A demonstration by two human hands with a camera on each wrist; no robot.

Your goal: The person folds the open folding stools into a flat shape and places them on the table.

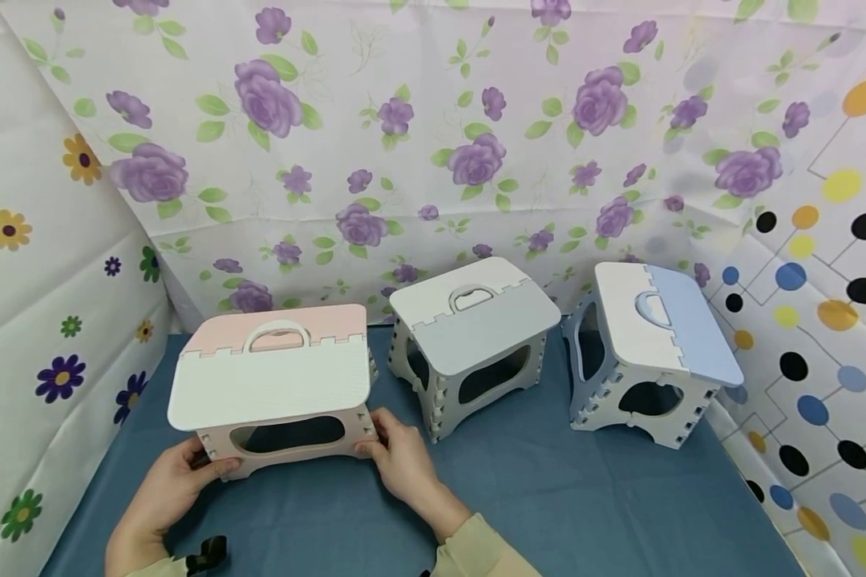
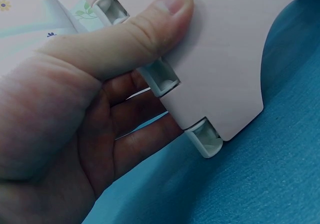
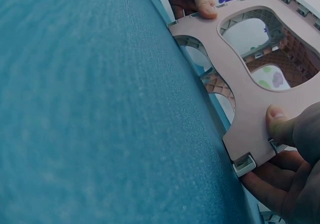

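A pink and white folding step stool (image 1: 274, 381) stands unfolded at the left of the blue-covered table. My left hand (image 1: 176, 485) grips its near left leg, thumb on the pink front panel (image 2: 225, 49) and fingers behind the leg edge. On the near right leg my right hand (image 1: 404, 461) holds the same way, its thumb (image 3: 278, 124) flat on the panel. The white handle (image 1: 277, 327) lies across the seam in the stool's top. In the left wrist view, pale hinge pieces (image 2: 205, 138) line the leg edge.
A grey and white folding stool (image 1: 487, 320) stands unfolded in the middle, close to the right hand. Farther right is a blue and white folding stool (image 1: 657, 328). The blue cloth (image 1: 548, 505) covers the table. A floral curtain (image 1: 418, 144) hangs behind.
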